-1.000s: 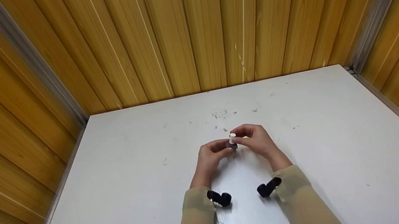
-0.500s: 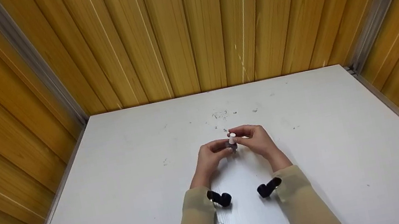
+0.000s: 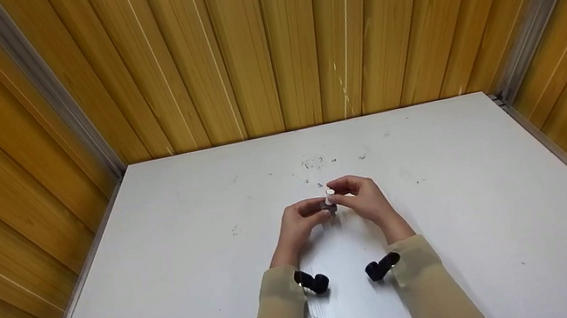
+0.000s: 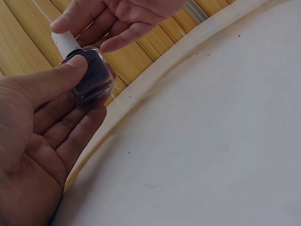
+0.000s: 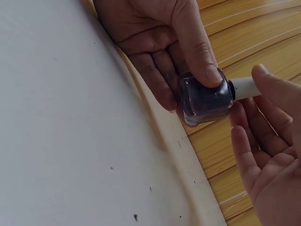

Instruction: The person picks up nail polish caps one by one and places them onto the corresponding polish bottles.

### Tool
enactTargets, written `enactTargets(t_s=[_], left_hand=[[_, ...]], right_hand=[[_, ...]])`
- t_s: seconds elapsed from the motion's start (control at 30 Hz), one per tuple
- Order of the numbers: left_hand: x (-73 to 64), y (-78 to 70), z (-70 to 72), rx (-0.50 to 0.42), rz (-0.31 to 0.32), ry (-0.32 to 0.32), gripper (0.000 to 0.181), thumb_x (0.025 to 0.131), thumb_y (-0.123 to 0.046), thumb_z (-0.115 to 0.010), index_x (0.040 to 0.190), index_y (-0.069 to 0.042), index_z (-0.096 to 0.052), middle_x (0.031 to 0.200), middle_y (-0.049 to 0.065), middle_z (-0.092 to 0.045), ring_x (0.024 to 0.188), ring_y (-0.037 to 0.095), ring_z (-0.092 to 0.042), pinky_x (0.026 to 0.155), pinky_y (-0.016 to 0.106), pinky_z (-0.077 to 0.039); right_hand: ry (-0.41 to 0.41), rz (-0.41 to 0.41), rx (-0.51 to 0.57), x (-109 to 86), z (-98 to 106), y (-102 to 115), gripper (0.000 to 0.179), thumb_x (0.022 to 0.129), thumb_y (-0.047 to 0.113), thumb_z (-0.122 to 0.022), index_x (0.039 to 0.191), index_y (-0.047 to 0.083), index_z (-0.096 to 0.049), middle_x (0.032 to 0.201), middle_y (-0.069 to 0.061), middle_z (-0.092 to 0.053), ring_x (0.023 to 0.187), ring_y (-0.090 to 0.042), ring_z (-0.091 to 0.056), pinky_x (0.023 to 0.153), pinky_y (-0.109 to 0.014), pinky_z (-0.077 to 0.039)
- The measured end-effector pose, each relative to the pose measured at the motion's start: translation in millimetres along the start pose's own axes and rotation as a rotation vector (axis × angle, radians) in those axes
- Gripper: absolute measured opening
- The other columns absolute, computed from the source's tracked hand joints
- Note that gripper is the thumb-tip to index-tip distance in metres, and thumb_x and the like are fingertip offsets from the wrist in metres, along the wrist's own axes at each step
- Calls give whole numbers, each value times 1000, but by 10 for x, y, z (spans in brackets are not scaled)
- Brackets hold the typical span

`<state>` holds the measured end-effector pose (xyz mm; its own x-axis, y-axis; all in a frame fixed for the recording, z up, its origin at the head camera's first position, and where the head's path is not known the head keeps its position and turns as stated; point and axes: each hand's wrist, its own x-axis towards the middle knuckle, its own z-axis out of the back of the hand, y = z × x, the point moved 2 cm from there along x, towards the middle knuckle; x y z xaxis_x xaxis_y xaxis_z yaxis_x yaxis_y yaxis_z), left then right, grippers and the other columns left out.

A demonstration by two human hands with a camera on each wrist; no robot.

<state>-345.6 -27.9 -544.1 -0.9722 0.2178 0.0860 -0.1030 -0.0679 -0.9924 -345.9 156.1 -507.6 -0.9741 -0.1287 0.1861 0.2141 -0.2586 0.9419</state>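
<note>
A small bottle of dark nail polish [image 4: 96,80] with clear thick glass and a tall white cap [image 5: 247,88] is between my two hands over the table. My left hand [image 3: 296,226] grips the glass body, its thumb pressed on the front face and its fingers behind. With thumb and fingertips, my right hand [image 3: 366,199] pinches the white cap. In the right wrist view a dark collar shows where cap and glass meet. Some lettering on the glass is too blurred to read.
The white table [image 3: 168,296] carries dark specks and smudges [image 3: 313,163] beyond the hands. Yellow wood-plank walls [image 3: 251,42] close in the back and both sides. A black wrist camera [image 3: 314,282] sits on each sleeve.
The right hand's fingers shift slightly about the white cap. The left hand and the bottle stay in place.
</note>
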Motion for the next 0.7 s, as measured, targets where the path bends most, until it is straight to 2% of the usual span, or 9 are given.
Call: enactTargets(t_s=[0.17,0.37,0.57,0.7], left_hand=[[0,-9,0,-14,8,3,31,87,-7,-81,117,-1,-76,111,15,-79,98,13,-74,87,24,-58],[22,23,0,-28,-15,9,31,87,-4,-80,117,3,-75,109,18,-78,96,13,-75,85,24,-59],[20,21,1,-15,-28,12,31,87,-4,-80,117,2,-75,109,17,-79,97,14,-75,85,25,-59],[16,10,3,2,-15,4,30,87,-5,-80,116,0,-76,109,15,-79,97,14,-75,86,24,-58]], right_hand=[[30,15,42,7,0,-5,33,92,4,-75,125,-2,-71,121,-21,-74,107,-13,-67,90,-19,-50],[49,38,48,14,-8,-7,30,92,-3,-72,121,-9,-70,116,-27,-74,99,-9,-69,86,-19,-51],[9,24,28,13,-2,-17,25,89,5,-79,111,-4,-74,105,-17,-77,91,-8,-68,82,-20,-51],[-1,25,21,16,5,-16,27,89,8,-80,113,-1,-74,107,-14,-77,93,-6,-67,85,-21,-51]])
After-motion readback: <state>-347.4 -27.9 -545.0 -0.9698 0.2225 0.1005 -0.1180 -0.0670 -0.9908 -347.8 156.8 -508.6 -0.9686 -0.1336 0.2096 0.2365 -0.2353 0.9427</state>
